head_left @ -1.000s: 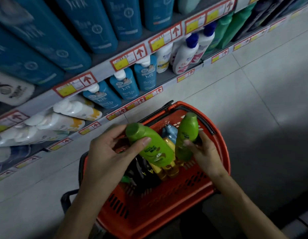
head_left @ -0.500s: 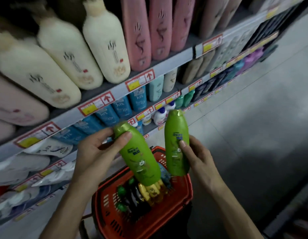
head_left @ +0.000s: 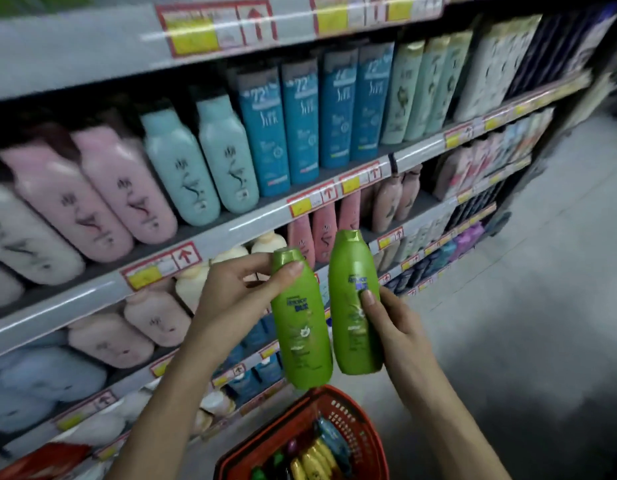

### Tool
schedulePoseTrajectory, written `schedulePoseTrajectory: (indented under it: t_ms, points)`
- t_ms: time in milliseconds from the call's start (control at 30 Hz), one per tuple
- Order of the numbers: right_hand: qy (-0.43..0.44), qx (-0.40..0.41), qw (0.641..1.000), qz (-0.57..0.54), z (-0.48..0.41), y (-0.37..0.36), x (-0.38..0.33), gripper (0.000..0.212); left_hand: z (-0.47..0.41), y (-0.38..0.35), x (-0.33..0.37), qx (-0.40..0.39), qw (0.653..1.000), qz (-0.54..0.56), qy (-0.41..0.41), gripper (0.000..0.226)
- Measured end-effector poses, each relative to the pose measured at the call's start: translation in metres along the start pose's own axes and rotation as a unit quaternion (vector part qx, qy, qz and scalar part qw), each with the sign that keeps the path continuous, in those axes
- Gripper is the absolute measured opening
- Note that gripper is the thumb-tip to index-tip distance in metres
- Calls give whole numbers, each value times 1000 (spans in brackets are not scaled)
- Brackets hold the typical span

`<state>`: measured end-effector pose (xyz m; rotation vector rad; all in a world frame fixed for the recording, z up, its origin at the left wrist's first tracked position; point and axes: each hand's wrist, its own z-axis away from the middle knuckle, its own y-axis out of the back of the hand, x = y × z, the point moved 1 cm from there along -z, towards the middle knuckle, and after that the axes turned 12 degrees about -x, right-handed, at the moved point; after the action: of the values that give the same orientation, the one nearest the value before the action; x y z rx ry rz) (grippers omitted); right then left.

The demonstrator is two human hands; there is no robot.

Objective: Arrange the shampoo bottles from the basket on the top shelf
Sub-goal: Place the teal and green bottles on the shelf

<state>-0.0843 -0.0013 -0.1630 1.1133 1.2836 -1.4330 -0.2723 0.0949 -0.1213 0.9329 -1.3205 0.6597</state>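
Note:
My left hand (head_left: pixel 231 303) grips a green shampoo bottle (head_left: pixel 302 337) near its cap, thumb across the front. My right hand (head_left: pixel 395 327) holds a second green shampoo bottle (head_left: pixel 355 306) upright, thumb on its label. Both bottles are side by side, almost touching, raised in front of the shelving. Below them the red basket (head_left: pixel 366 431) holds several more bottles, yellow, blue and green. The top shelf edge (head_left: pixel 92 43) with price tags runs across the upper part of the view; what stands on it is out of view.
Shelves on the left are packed with pink, mint, white and blue bottles (head_left: pixel 300 123). Lower shelves carry pink and cream bottles (head_left: pixel 154 320). A grey tiled floor (head_left: pixel 542 271) stretches to the right along the aisle.
Both hands lifted the two green bottles out of the basket and up in front of the shelves. The view tilted upward, so higher shelves show and the basket sank to the bottom edge.

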Motion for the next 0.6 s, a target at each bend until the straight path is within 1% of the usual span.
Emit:
schedulePoseTrajectory:
  t_ms: [100,200,300,367,467,533,600]
  points:
    - [32,-1,999,8,1,-17,-36,30,0,11,45,12,999,0,-35,14]
    - [61,-14,998,13,2,-34,-74,28,5,21,86,15,998,24,-61,19]
    - [91,-29,995,18,2,-49,-109,26,8,33,118,49,995,35,-86,24]
    - [102,-40,994,23,1,-59,-129,27,10,43,139,55,993,43,-90,30]
    - [114,-51,992,25,-2,-71,-154,30,14,57,168,45,992,85,-80,36]
    - [117,-65,991,19,-6,-81,-169,30,17,65,188,43,991,89,-85,35]
    - [133,-80,988,8,-10,-91,-181,26,19,75,205,53,990,87,-100,31]
